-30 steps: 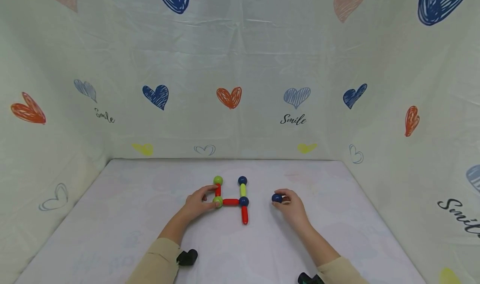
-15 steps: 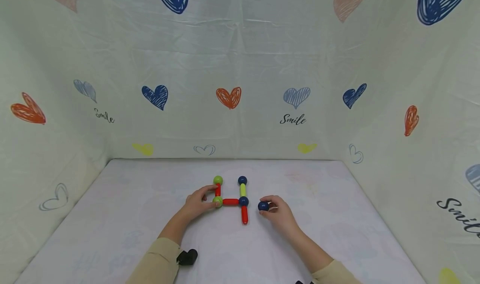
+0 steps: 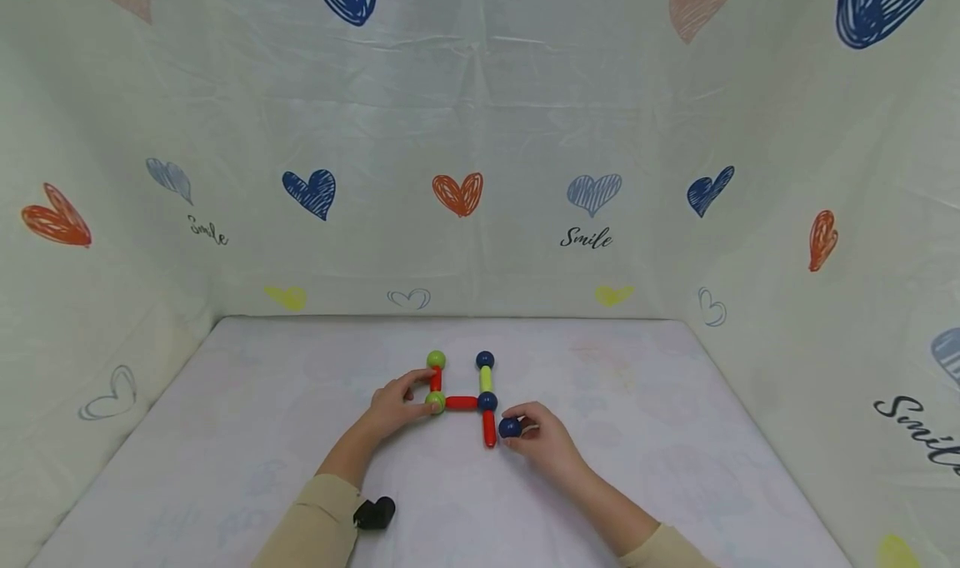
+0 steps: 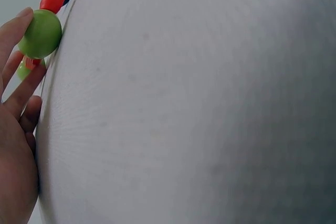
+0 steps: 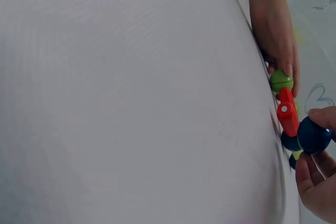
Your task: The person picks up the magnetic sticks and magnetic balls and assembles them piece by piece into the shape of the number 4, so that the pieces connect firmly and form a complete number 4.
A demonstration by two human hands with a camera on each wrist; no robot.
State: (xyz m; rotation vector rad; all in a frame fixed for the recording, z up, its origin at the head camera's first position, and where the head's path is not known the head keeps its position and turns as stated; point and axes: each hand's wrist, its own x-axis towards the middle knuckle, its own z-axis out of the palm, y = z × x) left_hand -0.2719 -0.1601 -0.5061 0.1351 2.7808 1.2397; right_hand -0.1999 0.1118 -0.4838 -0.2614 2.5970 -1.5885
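Note:
A flat figure of magnetic rods and balls lies on the white table. Its left side has a far green ball (image 3: 436, 359), a red rod (image 3: 436, 380) and a near green ball (image 4: 40, 34). A red crossbar rod (image 3: 462, 403) joins this to a blue ball (image 3: 487, 401), from which a yellow-green rod (image 3: 486, 379) runs back to another blue ball (image 3: 485, 360). Another red rod (image 3: 490, 429) points toward me. My left hand (image 3: 392, 403) holds the near green ball, thumb on it, fingers by the rod. My right hand (image 3: 551, 445) pinches a loose blue ball (image 5: 314, 135) just right of the near red rod.
The white table (image 3: 247, 435) ends at a cloth backdrop (image 3: 525, 118) printed with hearts. A black device (image 3: 375, 514) sits at the left sleeve (image 3: 318, 518); the right sleeve (image 3: 663, 549) enters from below.
My right hand has carried the loose blue ball left and nearer to me, up to the near red rod. The left hand and the figure have stayed put.

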